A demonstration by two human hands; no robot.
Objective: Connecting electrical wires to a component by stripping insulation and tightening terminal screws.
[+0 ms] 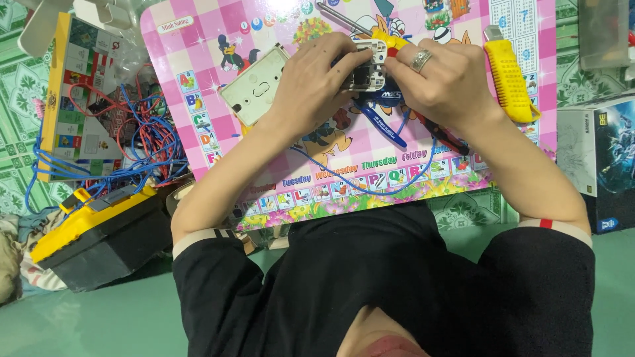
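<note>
2 hands meet over the pink board (198, 59): left hand (311, 82) and right hand (440, 82) both grasp a white switch (367, 66) at 12 o'clock. A yellow knife (509, 79) lies at 2 o'clock.

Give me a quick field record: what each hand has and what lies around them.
left hand: grips white switch module from the left
right hand: pinches the same module, ring on one finger
work surface: pink children's board
beside left hand: white wall plate
beside right hand: yellow utility knife
under hands: blue wire
far left: yellow-black toolbox
</note>
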